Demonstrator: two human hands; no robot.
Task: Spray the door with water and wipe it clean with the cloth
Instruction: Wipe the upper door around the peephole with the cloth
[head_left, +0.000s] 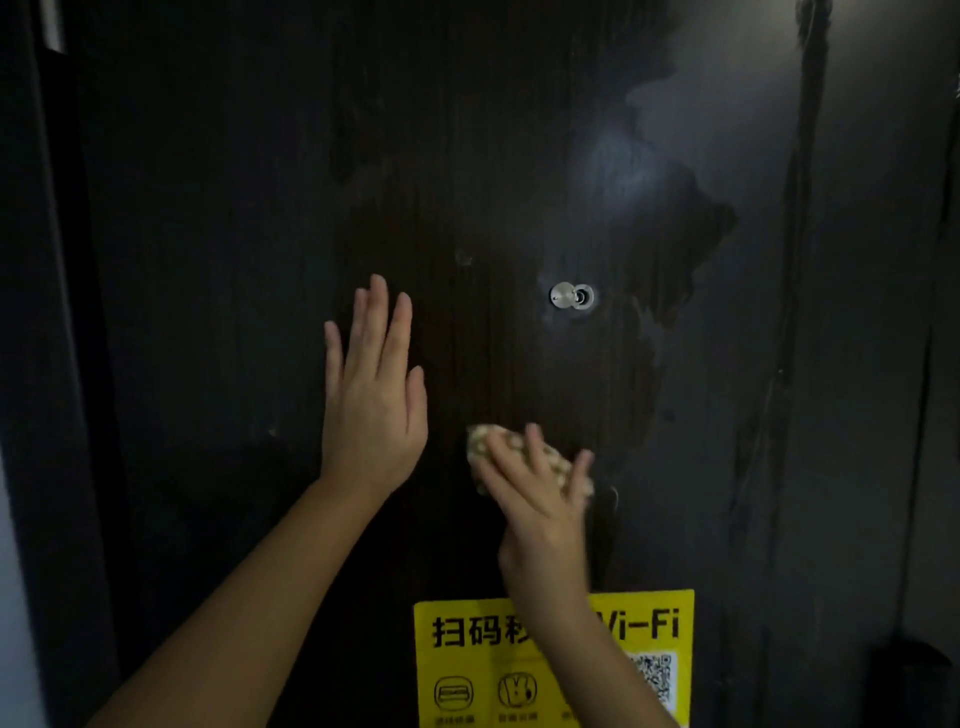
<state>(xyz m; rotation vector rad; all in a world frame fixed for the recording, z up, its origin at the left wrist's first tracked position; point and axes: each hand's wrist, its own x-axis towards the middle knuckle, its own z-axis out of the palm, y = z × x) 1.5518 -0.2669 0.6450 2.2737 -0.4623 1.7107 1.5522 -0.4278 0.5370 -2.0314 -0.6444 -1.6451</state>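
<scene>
The dark wooden door (234, 208) stands upright before me; my right hand (540, 499) presses the crumpled beige cloth (498, 441) flat on it, below the peephole (571, 296). My left hand (371, 395) rests beside, fingers spread, empty. Dull unwiped surface lies up and right, nearer the right hand.

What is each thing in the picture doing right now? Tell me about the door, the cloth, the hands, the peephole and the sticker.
Door: shut, dark wet patch in the middle, duller on the right.
Cloth: bunched, pressed on the door.
Right hand: pressing the cloth.
Left hand: flat on the door, empty.
Peephole: cover swung aside, uncovered.
Yellow sticker: stuck flat, partly hidden by the right arm.
</scene>
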